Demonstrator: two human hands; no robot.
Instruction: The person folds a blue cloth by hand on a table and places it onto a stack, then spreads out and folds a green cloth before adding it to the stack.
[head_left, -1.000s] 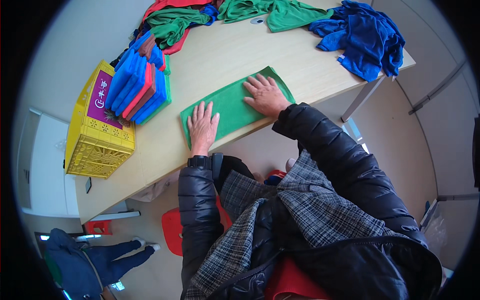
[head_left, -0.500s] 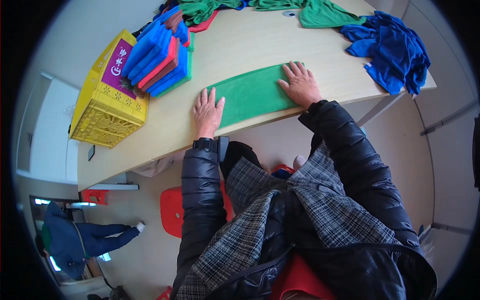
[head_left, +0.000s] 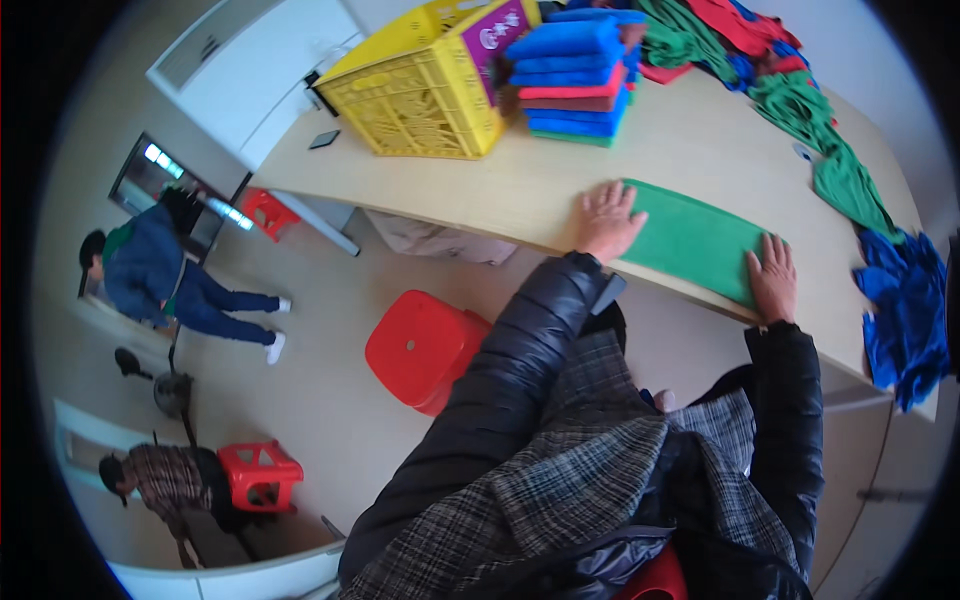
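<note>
Head view, left hand (head_left: 606,220) and right hand (head_left: 772,278) spread flat on green cloth (head_left: 693,240), wooden table (head_left: 520,190)

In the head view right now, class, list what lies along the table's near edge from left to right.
Yellow plastic crate → left hand → flat green cloth → right hand → crumpled blue cloth pile.

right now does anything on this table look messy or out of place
Mostly tidy: both hands press a flat green cloth, beside a neat folded stack. Only the loose cloths sprawl unfolded, and a blue heap hangs at the table edge.
</note>
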